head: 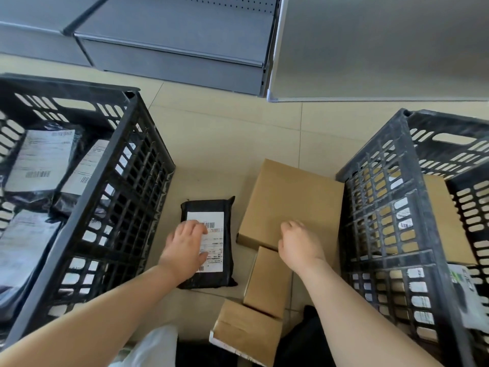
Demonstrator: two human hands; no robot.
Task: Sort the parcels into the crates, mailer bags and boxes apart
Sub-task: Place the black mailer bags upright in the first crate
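Floor lot, between crates: black mailer bag [207, 245], label up, under left hand [185, 246], fingers spread flat on it, likely bound for left crate [127, 165] holding bags; right hand [300, 243], loosely curled, empty, over large box [291, 197] beside right crate [381, 197] holding boxes

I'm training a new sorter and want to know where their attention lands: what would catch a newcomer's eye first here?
Probably the black mailer bag with its white label, flat on the floor tiles in the middle, with the left hand on it. Next, the large cardboard box beside it, under the right hand. Framing both are the left crate, holding labelled mailer bags, and the right crate, holding boxes.
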